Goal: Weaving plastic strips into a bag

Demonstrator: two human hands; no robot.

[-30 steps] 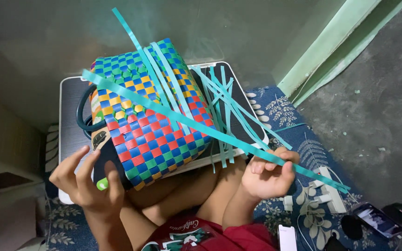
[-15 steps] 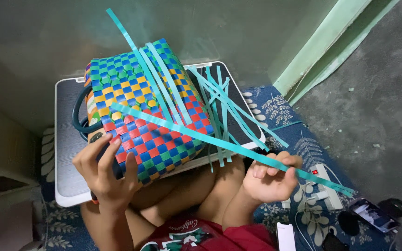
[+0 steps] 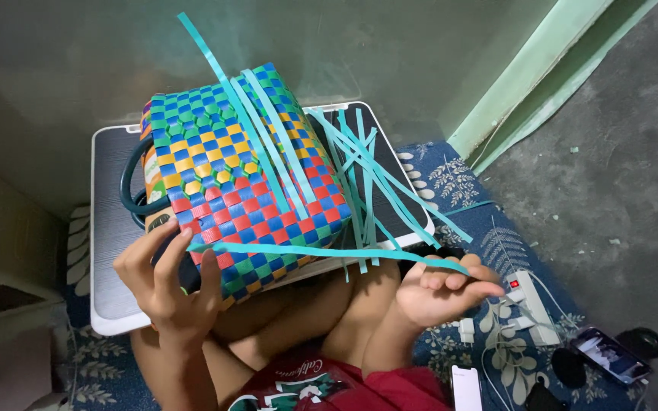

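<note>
Basket (image 3: 237, 175): a woven box of blue, green, yellow and red checks, lying tilted in the centre of the frame, its lower edge over the person's knees.
Handle (image 3: 132, 186): a dark teal loop, sticking out at the basket's left side.
Strips (image 3: 363, 171): loose teal bands fanning from the basket toward the right; a few run up over its top face to the upper middle of the frame.
Long strip (image 3: 329, 253): one teal band crossing the lower middle of the frame, from the basket's lower left corner to the right hand.
Left hand (image 3: 169, 285): lower left of the frame, fingers spread and pressed against the basket's near corner, just where the long strip begins (it braces rather than grips).
Right hand (image 3: 443, 289): lower right of centre, fingers curled loosely, the long strip's end lying across the fingertips; I cannot tell how firmly it is pinched.
Board (image 3: 108, 251): a pale flat slab under the basket, left of centre.
Mat (image 3: 496, 243): blue with white leaf print, at the right and bottom.
Power strip (image 3: 527, 297): white, on the mat at the lower right, cables trailing.
Phones (image 3: 611, 354): one dark with a lit screen at the lower right (another, white, sits at the bottom edge).
</note>
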